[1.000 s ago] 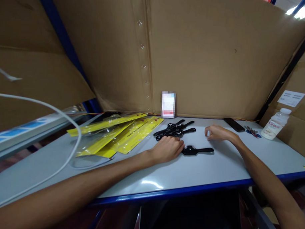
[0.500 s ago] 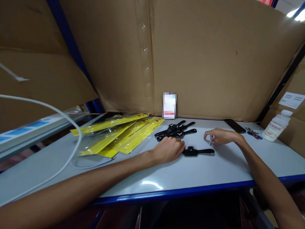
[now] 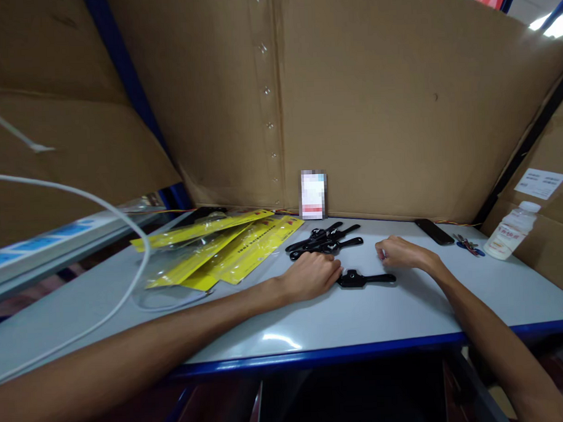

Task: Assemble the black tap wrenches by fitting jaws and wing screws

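Note:
A black spokeshave [image 3: 353, 278] lies on the table, its right handle pointing right. My left hand [image 3: 314, 276] is closed around its left handle, which the fingers hide. Just behind that hand rests a pile of several more black spokeshaves [image 3: 326, 239]. To the right and slightly farther back, my right hand [image 3: 398, 252] is held above the tabletop with its fingers curled in. A small shiny metal part [image 3: 383, 254] shows at those fingertips, mostly covered, and its exact kind cannot be made out.
Yellow cards in clear plastic packaging [image 3: 246, 249] are spread at the left, near a white cable [image 3: 146, 240]. A lit phone-like screen [image 3: 313, 195] leans on the cardboard wall [image 3: 374, 109]. Farther right are a dark phone [image 3: 433, 231], keys [image 3: 467, 246] and a bottle [image 3: 508, 234].
My right hand has turned and its fingers have curled in more around the small metal part, which shows less now. My left hand and the spokeshave stay in place.

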`<state>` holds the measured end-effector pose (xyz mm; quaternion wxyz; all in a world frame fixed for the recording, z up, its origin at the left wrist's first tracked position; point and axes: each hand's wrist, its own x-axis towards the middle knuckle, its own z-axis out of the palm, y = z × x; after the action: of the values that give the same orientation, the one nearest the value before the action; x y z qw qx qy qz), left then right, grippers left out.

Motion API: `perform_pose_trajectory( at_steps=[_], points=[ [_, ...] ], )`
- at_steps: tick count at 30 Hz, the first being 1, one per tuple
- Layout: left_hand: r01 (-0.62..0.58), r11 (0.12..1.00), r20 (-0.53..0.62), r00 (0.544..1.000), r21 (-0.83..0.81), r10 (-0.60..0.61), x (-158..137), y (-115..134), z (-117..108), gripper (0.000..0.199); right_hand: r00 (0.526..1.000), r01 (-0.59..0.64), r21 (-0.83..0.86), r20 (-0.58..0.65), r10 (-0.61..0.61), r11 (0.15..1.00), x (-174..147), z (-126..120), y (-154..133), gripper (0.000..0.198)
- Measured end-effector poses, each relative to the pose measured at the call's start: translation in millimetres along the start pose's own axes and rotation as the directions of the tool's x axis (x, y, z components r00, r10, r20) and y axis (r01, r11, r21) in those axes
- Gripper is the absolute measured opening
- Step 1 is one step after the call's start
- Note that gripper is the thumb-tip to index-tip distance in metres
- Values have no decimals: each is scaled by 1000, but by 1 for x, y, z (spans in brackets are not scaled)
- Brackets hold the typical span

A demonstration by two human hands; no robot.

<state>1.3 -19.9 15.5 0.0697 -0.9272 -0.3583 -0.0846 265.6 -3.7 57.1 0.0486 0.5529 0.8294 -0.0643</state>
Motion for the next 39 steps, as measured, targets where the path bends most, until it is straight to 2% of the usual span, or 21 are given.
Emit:
perform_pose_trajectory(
  at_steps=[6, 9, 13, 16, 34, 39],
  points=[
    [2, 1000, 7, 1000, 8, -2, 0, 1, -1, 39, 992, 42, 41, -118, -36, 998, -1, -3, -11, 21],
    [-5, 1000, -5, 1000, 0, 5, -1, 0, -1, 39, 981, 141, 143, -152, -119, 980, -5, -8, -23, 23],
    [-11, 1000, -20, 1000, -5, 11, -1, -1, 1, 38, 954, 293, 442, -189, -231, 848, -11, -9, -41, 25],
    [-12, 1000, -23, 1000, -2, 11, 0, -1, 2, 37, 947, 320, 528, -172, -271, 786, -14, -7, -52, 26],
    [-2, 1000, 11, 1000, 4, 2, 0, 0, -1, 38, 921, 389, 383, -198, -336, 838, -9, 5, -62, 33],
    [-1, 1000, 8, 1000, -3, 1, 0, 0, -1, 36, 915, 396, 269, -200, -351, 878, -8, 9, -63, 34]
  ],
)
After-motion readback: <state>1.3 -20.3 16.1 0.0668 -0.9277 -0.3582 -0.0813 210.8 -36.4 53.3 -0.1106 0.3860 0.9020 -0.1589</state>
